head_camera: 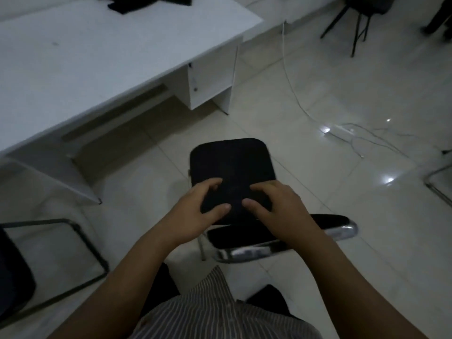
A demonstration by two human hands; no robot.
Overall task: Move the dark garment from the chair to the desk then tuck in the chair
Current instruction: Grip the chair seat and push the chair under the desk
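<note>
The dark garment [137,2] lies crumpled on the far end of the white desk [97,59], at the top edge of the head view. The chair [232,160], with a black seat and a chrome-framed black backrest [269,232], stands on the tiled floor to the right of the desk's knee space, apart from the desk. My left hand [195,214] and my right hand [281,211] both reach over the backrest. Their fingers curl down on the rear of the seat and the thumbs point at each other. Nothing lies on the seat.
A second dark chair with a metal sled frame [56,260] stands at the lower left. White cables [293,94] trail across the glossy floor on the right. Another chair's frame [437,187] shows at the right edge, and black chair legs [354,28] at the top right.
</note>
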